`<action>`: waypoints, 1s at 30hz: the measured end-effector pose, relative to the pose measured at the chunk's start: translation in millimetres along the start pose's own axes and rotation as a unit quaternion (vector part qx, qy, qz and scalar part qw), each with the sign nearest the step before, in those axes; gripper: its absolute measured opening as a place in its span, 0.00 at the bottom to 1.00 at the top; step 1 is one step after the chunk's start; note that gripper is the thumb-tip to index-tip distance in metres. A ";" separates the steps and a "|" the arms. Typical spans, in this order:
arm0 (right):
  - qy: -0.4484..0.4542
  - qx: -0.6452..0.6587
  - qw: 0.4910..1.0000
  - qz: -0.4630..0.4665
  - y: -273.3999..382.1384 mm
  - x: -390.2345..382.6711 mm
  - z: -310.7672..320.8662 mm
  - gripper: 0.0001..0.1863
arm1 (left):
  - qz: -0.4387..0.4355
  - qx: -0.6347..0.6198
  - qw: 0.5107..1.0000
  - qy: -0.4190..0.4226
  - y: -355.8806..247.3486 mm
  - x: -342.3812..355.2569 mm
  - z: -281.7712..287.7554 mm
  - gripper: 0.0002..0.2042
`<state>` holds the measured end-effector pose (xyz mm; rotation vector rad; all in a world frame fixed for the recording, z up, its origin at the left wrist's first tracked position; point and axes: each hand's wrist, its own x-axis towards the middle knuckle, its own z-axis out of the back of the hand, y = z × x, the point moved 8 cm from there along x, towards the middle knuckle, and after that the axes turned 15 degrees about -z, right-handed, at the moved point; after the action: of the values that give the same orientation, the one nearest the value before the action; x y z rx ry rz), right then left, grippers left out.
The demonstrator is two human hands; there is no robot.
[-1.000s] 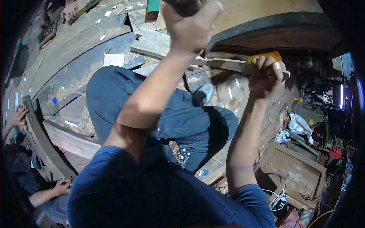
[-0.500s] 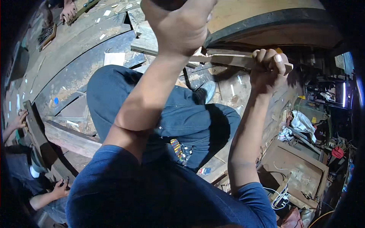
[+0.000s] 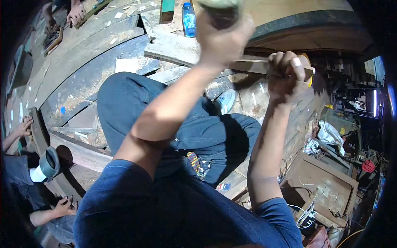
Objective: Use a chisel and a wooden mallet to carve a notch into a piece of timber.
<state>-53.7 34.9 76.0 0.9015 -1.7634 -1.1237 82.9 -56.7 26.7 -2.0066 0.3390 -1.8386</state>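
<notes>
My left hand, smeared by motion, is raised near the top middle and closed round a dark thing with a pale top; its kind cannot be made out. My right hand grips a thin wooden strip near its right end, fingers curled over it. The strip runs leftward behind my left hand, along the base of a curved wooden piece with a dark edge. Something yellow shows just behind my right hand. My legs are folded below.
Boards and wood scraps cover the floor. A blue-labelled bottle stands beyond a pale plank. At left, another person's hands rest on a dark beam, beside a grey-green cup-shaped thing. A wooden panel and clutter lie right.
My left hand has swung right and slightly down with the dark thing, uncovering the bottle. My right hand has shifted slightly left, still on the strip. More of the yellow thing shows.
</notes>
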 end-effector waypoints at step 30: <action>0.022 0.011 1.000 -0.003 -2.9 3.9 3.7 0.15 | 0.256 -0.341 0.898 -0.109 22.6 -18.4 -17.4 0.06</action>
<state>-58.2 31.7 73.5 0.9378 -1.7408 -1.0832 65.6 -71.0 1.2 -2.2048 1.4504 -1.2304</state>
